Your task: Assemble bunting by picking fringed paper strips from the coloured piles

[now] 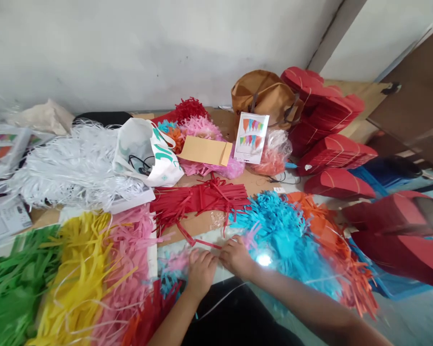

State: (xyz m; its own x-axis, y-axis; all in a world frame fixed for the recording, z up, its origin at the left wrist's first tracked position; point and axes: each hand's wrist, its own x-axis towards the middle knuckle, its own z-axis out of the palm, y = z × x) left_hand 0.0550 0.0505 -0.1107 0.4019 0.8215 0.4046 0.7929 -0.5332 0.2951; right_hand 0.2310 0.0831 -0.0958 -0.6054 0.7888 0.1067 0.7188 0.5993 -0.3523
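While both hands meet at the bench's near edge, left hand (201, 271) and right hand (237, 257) pinching a red paper strip (205, 243) beside the blue fringe (274, 230), keeping it taut should prevent tearing.

A brown table (198, 223) buried in cut paper fringe: white (68, 168) at ten o'clock, red strips (202, 197) at centre, blue (281, 230) and orange (320, 226) at three (overlapping), green (11, 283), yellow (76, 269), pink (130, 250) at eight.
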